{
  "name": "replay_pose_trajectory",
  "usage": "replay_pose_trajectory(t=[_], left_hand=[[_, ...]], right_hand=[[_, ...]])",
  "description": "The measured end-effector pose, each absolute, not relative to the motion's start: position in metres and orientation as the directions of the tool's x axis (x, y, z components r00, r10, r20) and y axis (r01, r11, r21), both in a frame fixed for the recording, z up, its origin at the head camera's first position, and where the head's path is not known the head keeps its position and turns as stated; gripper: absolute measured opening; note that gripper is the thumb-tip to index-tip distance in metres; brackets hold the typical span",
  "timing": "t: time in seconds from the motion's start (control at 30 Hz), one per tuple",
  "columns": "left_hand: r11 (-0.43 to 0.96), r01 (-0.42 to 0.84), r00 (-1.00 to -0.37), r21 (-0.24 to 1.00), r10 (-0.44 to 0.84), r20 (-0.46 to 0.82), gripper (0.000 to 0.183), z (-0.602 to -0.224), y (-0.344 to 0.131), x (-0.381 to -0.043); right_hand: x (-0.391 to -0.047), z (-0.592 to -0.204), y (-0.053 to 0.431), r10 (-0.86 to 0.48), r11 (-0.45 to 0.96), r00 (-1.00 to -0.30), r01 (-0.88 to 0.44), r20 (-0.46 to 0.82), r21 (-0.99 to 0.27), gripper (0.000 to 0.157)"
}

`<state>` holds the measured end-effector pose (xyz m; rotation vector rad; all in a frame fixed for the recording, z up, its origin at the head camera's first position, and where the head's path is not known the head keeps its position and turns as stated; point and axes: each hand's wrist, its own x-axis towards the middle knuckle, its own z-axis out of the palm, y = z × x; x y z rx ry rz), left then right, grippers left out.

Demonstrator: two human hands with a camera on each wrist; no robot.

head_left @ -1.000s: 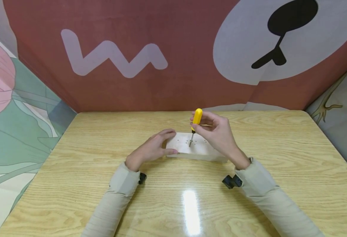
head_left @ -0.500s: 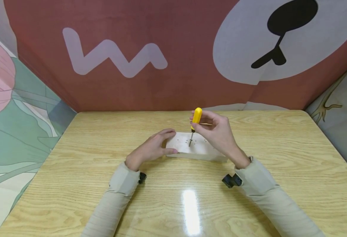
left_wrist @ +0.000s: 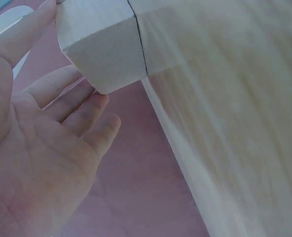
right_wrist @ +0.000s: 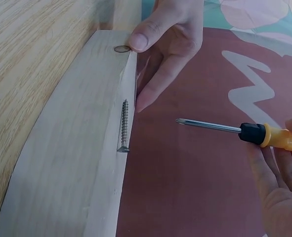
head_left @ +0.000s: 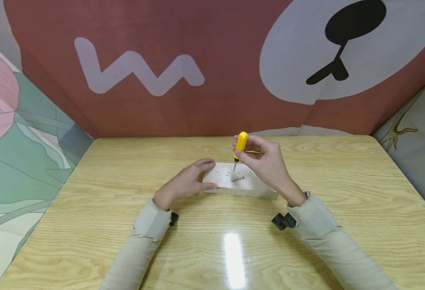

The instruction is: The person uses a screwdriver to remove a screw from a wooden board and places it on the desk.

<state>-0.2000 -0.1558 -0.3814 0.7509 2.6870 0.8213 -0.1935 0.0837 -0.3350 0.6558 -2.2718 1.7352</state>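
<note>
A pale wooden block point(head_left: 221, 181) with several small holes in its top lies on the table. My left hand point(head_left: 187, 179) grips its left end, thumb at the near edge and fingers at the far edge. In the left wrist view, the hand's fingertips touch the block's end point(left_wrist: 104, 61). My right hand point(head_left: 268, 161) pinches the yellow handle of a Phillips screwdriver point(head_left: 241, 143), its shaft pointing down. A metal screw point(head_left: 238, 179) lies on its side on the block, head toward the right. The right wrist view shows the screwdriver's tip point(right_wrist: 180, 121) apart from the screw point(right_wrist: 124, 126).
The wood-grain table point(head_left: 125, 169) spreads around the block. A printed cloth backdrop point(head_left: 219, 112) rises behind its far edge. Dark wrist cameras sit by the left cuff point(head_left: 174, 218) and the right cuff point(head_left: 283, 221). A bright light reflection point(head_left: 234, 257) shows on the tabletop.
The screw stood upright under the screwdriver's tip before; now it has toppled onto the block, its head to the right. The tip hangs free of it. Both hands have barely moved.
</note>
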Motion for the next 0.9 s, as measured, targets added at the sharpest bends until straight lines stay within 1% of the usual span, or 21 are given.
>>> replay_pose_trajectory(t=[0.17,0.4,0.63,0.9], left_hand=[[0.705,0.43,-0.84,0.564,0.541,-0.035,0.069,-0.379,-0.151,-0.198],[0.648,0.475,-0.827,0.595,0.56,0.05,0.062,-0.377,-0.141,-0.192],[0.638,0.488,-0.828,0.596,0.554,0.084,0.056,-0.38,-0.129,-0.189],[0.615,0.535,-0.806,0.579,0.577,0.133,0.049,-0.378,-0.116,-0.189]], right_hand=[[-0.193,-0.334,0.088,-0.21,0.222,-0.883,-0.462,0.42,-0.859,0.034],[-0.193,-0.33,0.094,-0.198,0.216,-0.884,-0.46,0.423,-0.861,0.033],[-0.194,-0.328,0.103,-0.199,0.267,-0.879,-0.474,0.433,-0.839,0.033],[-0.194,-0.326,0.118,-0.206,0.265,-0.865,-0.5,0.458,-0.825,0.036]])
